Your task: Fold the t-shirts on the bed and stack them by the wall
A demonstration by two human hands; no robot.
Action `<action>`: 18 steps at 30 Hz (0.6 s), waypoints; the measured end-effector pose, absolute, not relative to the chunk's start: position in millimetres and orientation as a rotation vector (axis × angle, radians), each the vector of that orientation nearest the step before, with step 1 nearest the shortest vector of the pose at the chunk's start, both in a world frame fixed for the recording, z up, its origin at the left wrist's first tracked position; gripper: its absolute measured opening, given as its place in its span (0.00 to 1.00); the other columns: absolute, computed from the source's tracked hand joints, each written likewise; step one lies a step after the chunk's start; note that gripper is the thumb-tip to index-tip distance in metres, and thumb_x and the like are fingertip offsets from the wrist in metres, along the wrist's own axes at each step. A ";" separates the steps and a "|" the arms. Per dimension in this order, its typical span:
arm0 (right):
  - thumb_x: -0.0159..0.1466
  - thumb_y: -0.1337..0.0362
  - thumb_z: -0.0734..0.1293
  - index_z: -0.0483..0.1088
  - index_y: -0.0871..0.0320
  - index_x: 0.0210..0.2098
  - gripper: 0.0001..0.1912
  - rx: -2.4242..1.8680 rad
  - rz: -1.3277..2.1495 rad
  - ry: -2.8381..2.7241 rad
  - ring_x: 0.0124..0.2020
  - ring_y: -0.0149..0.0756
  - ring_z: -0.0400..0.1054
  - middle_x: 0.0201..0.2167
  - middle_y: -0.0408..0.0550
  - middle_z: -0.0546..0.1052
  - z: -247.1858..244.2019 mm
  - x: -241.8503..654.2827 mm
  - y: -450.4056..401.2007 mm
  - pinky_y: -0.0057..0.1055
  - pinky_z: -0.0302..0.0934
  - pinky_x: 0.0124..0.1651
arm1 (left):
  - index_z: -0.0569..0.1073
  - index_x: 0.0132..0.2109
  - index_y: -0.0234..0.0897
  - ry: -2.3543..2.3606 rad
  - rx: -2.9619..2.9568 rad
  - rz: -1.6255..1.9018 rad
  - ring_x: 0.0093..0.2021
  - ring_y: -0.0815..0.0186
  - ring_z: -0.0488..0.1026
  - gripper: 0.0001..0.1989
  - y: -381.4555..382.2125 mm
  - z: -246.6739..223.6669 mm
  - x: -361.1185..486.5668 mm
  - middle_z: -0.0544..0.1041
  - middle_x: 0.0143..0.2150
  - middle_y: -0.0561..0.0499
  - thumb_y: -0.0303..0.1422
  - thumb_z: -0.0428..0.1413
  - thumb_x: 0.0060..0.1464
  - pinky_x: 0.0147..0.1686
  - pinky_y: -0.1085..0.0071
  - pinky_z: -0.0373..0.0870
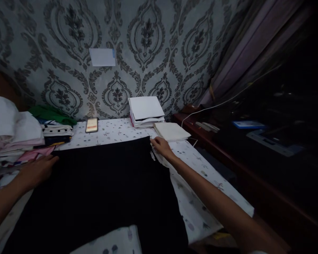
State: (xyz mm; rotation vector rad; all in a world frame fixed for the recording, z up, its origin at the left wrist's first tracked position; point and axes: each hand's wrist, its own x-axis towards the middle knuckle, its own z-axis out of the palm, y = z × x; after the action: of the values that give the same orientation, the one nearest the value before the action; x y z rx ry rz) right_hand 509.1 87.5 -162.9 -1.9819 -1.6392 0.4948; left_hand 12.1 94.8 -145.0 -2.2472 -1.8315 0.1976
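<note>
Black cloth (pixel 103 190), far edge crosswise between hands: right corner pinched in right fingers (pixel 154 142); left fingers (pixel 53 159) at left corner, grip unclear.

Looks forward and down from the wearer's head, within arm's reach above the table (pixel 198 158), facing the patterned wall (pixel 172 42).
</note>
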 end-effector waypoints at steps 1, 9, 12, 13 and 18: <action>0.69 0.48 0.56 0.71 0.59 0.41 0.22 -2.048 0.454 -1.585 0.38 0.41 0.72 0.36 0.50 0.78 -165.6 508.9 99.1 0.33 0.62 0.40 | 0.77 0.45 0.40 -1.781 -2.283 0.249 0.51 0.56 0.76 0.19 95.2 -141.4 16.8 0.80 0.51 0.46 0.22 0.46 0.54 0.49 0.59 0.68; 0.62 0.66 0.62 0.67 0.53 0.48 0.15 -2.132 0.321 -1.523 0.44 0.40 0.71 0.41 0.46 0.78 -185.7 504.2 144.1 0.31 0.60 0.41 | 0.73 0.45 0.38 -1.694 -2.596 -0.107 0.47 0.54 0.74 0.19 110.8 -163.7 46.1 0.77 0.47 0.42 0.40 0.41 0.61 0.48 0.59 0.70; 0.60 0.68 0.62 0.68 0.53 0.48 0.16 -2.148 0.276 -1.522 0.43 0.40 0.70 0.39 0.45 0.78 -190.4 507.9 147.8 0.31 0.60 0.40 | 0.72 0.44 0.39 -1.700 -2.611 -0.201 0.45 0.52 0.73 0.19 118.7 -186.2 37.6 0.74 0.47 0.41 0.44 0.42 0.59 0.46 0.57 0.71; 0.60 0.69 0.62 0.68 0.53 0.48 0.16 -2.151 0.262 -1.528 0.43 0.40 0.71 0.38 0.45 0.78 -191.2 508.9 148.3 0.32 0.61 0.40 | 0.71 0.44 0.39 -1.694 -2.615 -0.224 0.45 0.52 0.73 0.19 120.5 -190.6 34.2 0.74 0.47 0.41 0.44 0.42 0.59 0.46 0.56 0.71; 0.61 0.70 0.60 0.70 0.56 0.49 0.17 -2.107 0.163 -1.595 0.47 0.44 0.69 0.44 0.52 0.77 -187.7 503.9 143.2 0.37 0.62 0.47 | 0.71 0.45 0.39 -1.705 -2.662 -0.235 0.47 0.52 0.73 0.18 115.2 -183.2 33.7 0.74 0.47 0.42 0.43 0.44 0.60 0.48 0.55 0.70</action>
State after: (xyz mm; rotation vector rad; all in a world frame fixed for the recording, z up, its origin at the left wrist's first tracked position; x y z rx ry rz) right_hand 503.9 143.2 -187.7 -2.1070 -1.5947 0.1628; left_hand 33.7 115.2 -183.2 -2.6616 -1.7049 -0.2351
